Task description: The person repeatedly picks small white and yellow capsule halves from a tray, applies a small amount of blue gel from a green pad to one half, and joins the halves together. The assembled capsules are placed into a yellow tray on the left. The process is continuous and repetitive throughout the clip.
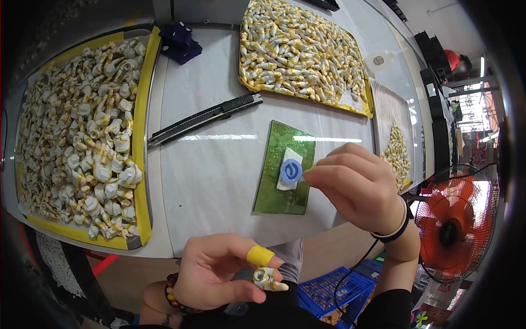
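My left hand, a yellow band wrapped round one finger, pinches a small white-and-yellow moulded piece with a peach-coloured tip, near the table's front edge. A hollow in that piece faces up. To the right, my right hand has thumb and fingertips pressed together beside a round blue cap. What sits in that pinch, if anything, is too small to make out. Under the cap lies a white pad on a green glass plate.
A yellow-taped tray of white moulded pieces stands left. At the back is another tray full of small pieces. A black box cutter and dark blue cloth lie between. Right are a white bottle and an orange fan.
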The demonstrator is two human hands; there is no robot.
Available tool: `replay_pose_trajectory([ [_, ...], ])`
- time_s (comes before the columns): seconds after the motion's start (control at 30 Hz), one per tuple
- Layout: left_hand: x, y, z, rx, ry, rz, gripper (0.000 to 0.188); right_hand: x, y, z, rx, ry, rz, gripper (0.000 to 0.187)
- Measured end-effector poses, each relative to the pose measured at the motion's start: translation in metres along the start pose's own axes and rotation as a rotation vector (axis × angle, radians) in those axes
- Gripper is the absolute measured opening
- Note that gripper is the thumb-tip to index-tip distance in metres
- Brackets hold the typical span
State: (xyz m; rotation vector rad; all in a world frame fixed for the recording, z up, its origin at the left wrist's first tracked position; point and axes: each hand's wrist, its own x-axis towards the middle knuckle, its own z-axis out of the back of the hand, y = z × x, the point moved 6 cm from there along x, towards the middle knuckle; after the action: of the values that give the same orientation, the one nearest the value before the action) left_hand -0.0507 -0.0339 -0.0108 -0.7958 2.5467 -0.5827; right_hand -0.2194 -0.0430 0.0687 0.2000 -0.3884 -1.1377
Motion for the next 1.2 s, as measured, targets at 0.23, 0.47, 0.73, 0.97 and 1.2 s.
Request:
replay_pose_trajectory([
  [0.23, -0.001, -0.003, -0.001, 0.031, 0.004, -0.038, 0.041, 0.002, -0.002, -0.009, -0.062, 0.073, 0.038, 0.023],
  [0.47, 0.0, -0.009, -0.001, 0.212, 0.033, -0.182, 0.04, 0.004, -0.001, -0.011, -0.086, 0.094, 0.044, 0.023],
  [0.73, -0.005, -0.026, -0.012, 0.709, 0.179, -0.447, 0.035, -0.005, 0.03, 0.018, 0.429, -0.166, -0.015, 0.019],
  [0.97, -0.006, -0.027, -0.017, 0.799, 0.283, -0.599, 0.038, -0.016, 0.05, 0.009, 0.581, -0.224, -0.088, 0.017],
  [1.2, -0.009, -0.033, -0.028, 0.962, 0.324, -0.672, 0.037, -0.015, 0.059, 0.005, 0.548, -0.17, 0.021, 0.017],
])
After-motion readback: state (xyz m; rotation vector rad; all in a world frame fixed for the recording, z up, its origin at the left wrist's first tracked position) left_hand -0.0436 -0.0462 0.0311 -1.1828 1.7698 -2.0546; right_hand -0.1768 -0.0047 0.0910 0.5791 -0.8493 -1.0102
